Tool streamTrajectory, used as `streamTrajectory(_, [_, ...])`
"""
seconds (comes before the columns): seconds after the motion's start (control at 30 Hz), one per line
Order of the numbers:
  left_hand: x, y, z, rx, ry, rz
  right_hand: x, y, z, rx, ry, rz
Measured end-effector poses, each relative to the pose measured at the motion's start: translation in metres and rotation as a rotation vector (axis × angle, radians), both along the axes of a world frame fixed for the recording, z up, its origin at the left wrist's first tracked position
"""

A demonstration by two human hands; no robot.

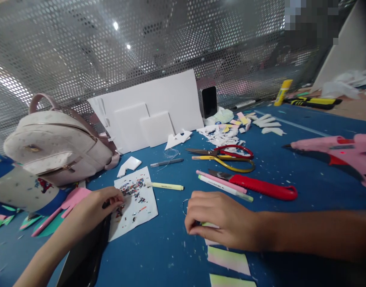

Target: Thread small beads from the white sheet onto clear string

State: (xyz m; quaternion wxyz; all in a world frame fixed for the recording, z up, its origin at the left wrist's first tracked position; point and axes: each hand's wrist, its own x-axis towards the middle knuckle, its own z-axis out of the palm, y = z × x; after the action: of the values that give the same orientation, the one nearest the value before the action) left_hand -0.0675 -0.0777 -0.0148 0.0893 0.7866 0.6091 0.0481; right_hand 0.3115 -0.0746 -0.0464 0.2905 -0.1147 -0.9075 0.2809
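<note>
My left hand [107, 201] is closed, its fingertips pinched at the left side of a white paper sheet [148, 211]. Small dark and coloured bits [135, 188] lie scattered over that sheet; whatever is between the fingertips is too small to make out. My right hand [214, 217] is curled shut above the blue table, fingertips pointing left. A thin clear thread [183, 206] loops out beside its fingers and seems held there. Under and below this hand lie green-to-pink paper strips [227, 260].
Scissors [233, 157], a red utility knife [263, 186] and several markers [168, 186] lie ahead. A pink glue gun [335, 145] sits right. A backpack [57, 143], a cup [24, 187] and a black phone [87, 255] are left. White boards [177, 93] stand behind.
</note>
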Motion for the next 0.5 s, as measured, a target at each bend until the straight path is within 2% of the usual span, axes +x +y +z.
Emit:
streamTrajectory(0.13, [0.003, 0.001, 0.004, -0.126, -0.048, -0.04, 0.0, 0.0, 0.0, -0.001, 0.002, -0.004])
streamTrajectory(0.5, [0.014, -0.003, 0.006, -0.086, -0.098, -0.027, 0.0, 0.0, 0.001, -0.002, -0.001, -0.004])
